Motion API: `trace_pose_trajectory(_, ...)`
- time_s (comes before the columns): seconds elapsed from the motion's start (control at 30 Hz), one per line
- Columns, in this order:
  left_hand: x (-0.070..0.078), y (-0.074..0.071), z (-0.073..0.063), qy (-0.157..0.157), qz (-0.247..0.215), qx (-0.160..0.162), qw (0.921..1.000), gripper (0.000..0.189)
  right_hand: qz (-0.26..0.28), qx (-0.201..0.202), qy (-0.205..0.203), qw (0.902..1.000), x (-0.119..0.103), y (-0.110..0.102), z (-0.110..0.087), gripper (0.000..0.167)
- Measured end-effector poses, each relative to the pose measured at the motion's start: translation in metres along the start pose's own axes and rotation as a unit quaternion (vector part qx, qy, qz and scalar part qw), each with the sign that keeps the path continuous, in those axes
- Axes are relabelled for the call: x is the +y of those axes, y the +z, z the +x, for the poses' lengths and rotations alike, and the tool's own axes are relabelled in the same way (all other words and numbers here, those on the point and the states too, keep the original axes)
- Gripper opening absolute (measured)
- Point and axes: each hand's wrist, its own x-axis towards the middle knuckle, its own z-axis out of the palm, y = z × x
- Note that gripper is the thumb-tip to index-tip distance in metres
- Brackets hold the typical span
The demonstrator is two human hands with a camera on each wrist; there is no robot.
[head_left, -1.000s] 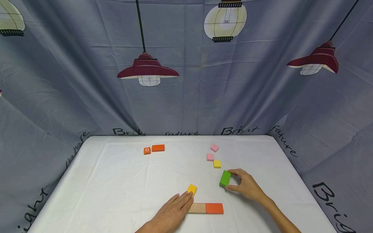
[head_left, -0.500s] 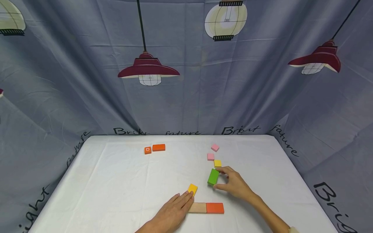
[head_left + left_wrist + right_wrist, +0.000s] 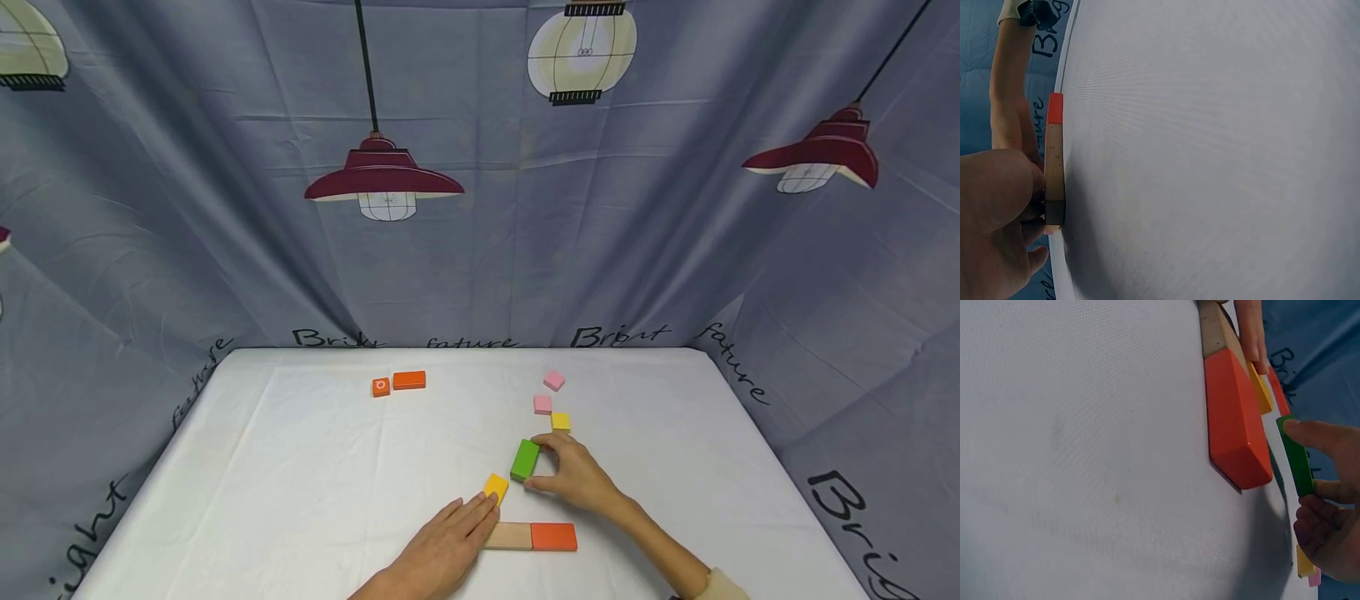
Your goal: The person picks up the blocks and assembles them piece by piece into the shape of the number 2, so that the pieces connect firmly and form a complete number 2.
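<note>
My right hand [image 3: 581, 475] pinches a green rectangular block [image 3: 525, 460] by its two ends, between thumb and fingers. In the right wrist view that green block [image 3: 1297, 457] is held tilted. My left hand [image 3: 446, 542] lies with straight fingers, and its fingertips touch a yellow block [image 3: 497, 486] just left of the green one. Partly covered by the left hand, a plain wooden block [image 3: 512, 536] stands end to end with an orange-red block [image 3: 553, 537]. In the left wrist view the wooden block [image 3: 1054, 162] has a darker piece at its near end.
Beyond the right hand lie a small yellow block [image 3: 560, 422], a pink block [image 3: 542, 404] and another pink block [image 3: 554, 380]. At the back left are a small orange block [image 3: 381, 387] and a longer orange block [image 3: 409, 380]. A white cloth covers the table [image 3: 262, 475], with a curtain [image 3: 480, 267] behind.
My right hand has carried the green block leftward, close to the yellow block under the left fingertips. The left hand has stayed in place.
</note>
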Motion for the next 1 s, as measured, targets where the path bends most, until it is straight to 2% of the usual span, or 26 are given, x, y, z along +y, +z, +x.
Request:
trace_pose_trajectory(0.2,0.002,0.001,0.002,0.011,0.015,0.022,0.9996,0.060,-0.011,-0.008,-0.004,0.9999,-0.004,0.009,0.004,0.062)
trace_pose_trajectory(0.3,0.002,0.002,0.002,0.014,0.024,0.031,0.9991,0.054,-0.022,-0.009,-0.006,0.9997,-0.006,0.013,0.005,0.062)
trace_pose_trajectory(0.8,0.002,0.002,0.003,0.011,0.026,0.032,0.9991,0.053,-0.062,0.002,-0.002,0.9981,-0.008,0.022,0.006,0.065)
trace_pose_trajectory(1.0,0.002,0.002,0.002,0.013,0.029,0.043,0.9985,0.052,-0.067,0.003,0.003,0.9977,-0.009,0.024,0.008,0.066)
